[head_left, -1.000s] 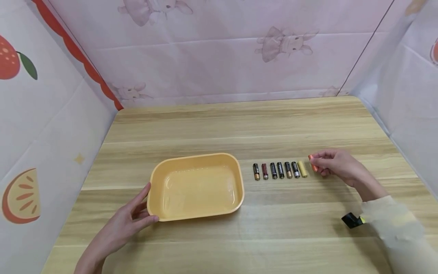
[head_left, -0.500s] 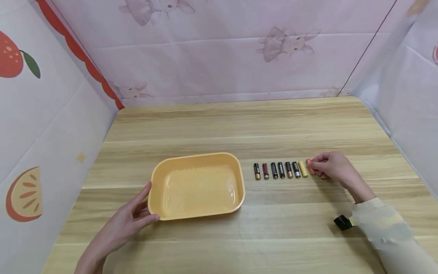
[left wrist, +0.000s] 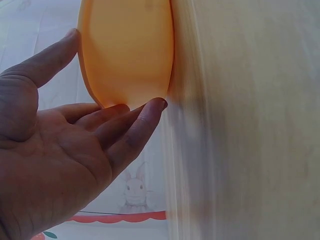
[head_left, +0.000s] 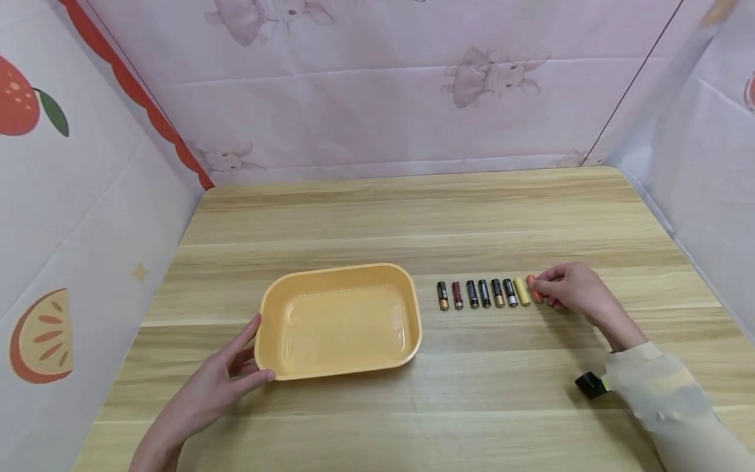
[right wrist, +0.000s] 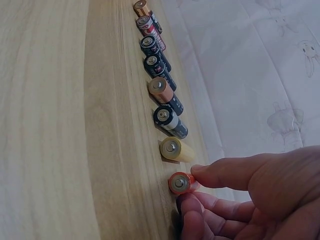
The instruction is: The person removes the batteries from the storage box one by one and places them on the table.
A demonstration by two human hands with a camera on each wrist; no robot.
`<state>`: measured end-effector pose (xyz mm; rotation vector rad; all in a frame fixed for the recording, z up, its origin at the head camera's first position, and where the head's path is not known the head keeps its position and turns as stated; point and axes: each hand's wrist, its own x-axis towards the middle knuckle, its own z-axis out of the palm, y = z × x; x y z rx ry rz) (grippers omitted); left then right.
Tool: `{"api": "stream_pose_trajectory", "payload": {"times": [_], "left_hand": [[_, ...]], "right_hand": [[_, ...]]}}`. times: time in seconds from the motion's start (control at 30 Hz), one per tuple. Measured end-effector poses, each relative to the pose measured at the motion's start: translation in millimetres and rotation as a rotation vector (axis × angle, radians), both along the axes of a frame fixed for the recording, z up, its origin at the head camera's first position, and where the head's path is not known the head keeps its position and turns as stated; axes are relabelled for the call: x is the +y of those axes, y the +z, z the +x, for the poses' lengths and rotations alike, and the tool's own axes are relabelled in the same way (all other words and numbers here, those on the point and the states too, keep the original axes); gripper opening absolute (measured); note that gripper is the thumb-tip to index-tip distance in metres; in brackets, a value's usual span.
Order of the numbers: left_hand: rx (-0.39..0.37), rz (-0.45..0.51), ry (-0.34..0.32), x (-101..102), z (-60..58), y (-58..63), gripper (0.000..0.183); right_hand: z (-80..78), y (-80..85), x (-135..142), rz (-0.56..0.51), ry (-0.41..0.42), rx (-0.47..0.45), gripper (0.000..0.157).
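My right hand point(head_left: 575, 292) pinches an orange battery point(right wrist: 180, 183) between thumb and fingers at the right end of a row of batteries. In the right wrist view its metal end faces the camera, beside a yellow battery point(right wrist: 172, 148). Several dark batteries point(head_left: 484, 293) and a red one point(head_left: 457, 295) continue the row leftward, lying roughly parallel. At the left, my left hand point(head_left: 215, 390) holds the near-left corner of a yellow plastic tray point(head_left: 339, 375), thumb and fingers spread around its wall. Nothing lies inside the tray.
A wooden tabletop point(head_left: 413, 216) carries everything. Printed cloth walls point(head_left: 377, 118) rise behind it and at both sides. Beside the right sleeve point(head_left: 660, 387) a small black piece point(head_left: 591, 385) sticks out over the tabletop.
My right hand has moved slightly left and set the orange battery beside the yellow one, in line with the row; it still pinches it. The left hand and tray stay put.
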<state>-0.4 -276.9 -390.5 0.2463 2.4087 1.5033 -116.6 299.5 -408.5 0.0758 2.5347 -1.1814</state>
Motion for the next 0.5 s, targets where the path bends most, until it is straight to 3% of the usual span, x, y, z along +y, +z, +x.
{"api": "stream_pose_trajectory", "payload": {"times": [0.5], "left_hand": [[-0.006,0.003,0.002,0.8,1.1,-0.3,0.094]], "right_hand": [[2.9,1.4,-2.2,0.029,0.004,0.004,0.032]]}}
